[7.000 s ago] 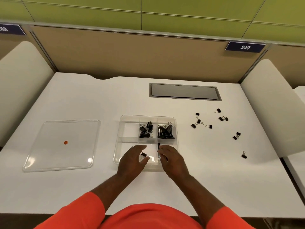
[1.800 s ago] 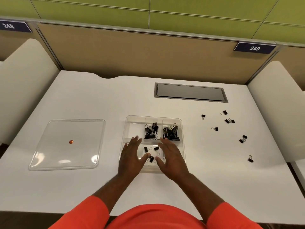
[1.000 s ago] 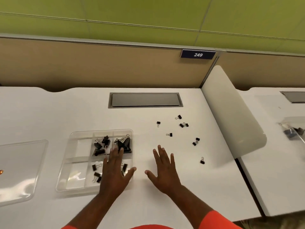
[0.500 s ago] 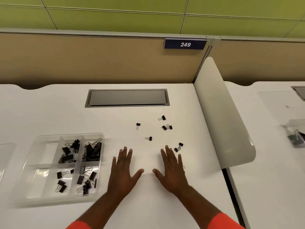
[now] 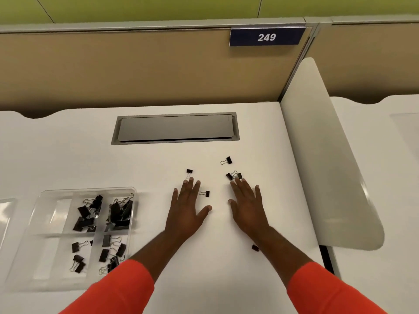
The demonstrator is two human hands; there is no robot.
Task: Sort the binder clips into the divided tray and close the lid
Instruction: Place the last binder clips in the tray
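Note:
The clear divided tray [image 5: 40, 225] lies at the left with black binder clips in four compartments, larger ones at the back. Loose small clips lie on the white desk: one [image 5: 189, 172] just beyond my left fingertips, one [image 5: 205, 193] beside my left index finger, a pair [image 5: 233, 176] at my right fingertips, one [image 5: 227, 160] farther back, one [image 5: 255, 247] by my right forearm. My left hand [image 5: 187, 208] and my right hand [image 5: 246, 203] lie flat, fingers spread, holding nothing. The clear lid [image 5: 4, 214] shows only as an edge at the far left.
A grey cable hatch [image 5: 175, 128] is set into the desk behind the clips. A white curved divider [image 5: 326, 168] stands at the right, with a neighbouring desk beyond it. A tan partition with the sign 249 [image 5: 267, 37] closes the back.
Both hands left the tray and moved right and forward to the loose clips; the view swung right, putting the tray at the left and the lid nearly out of frame.

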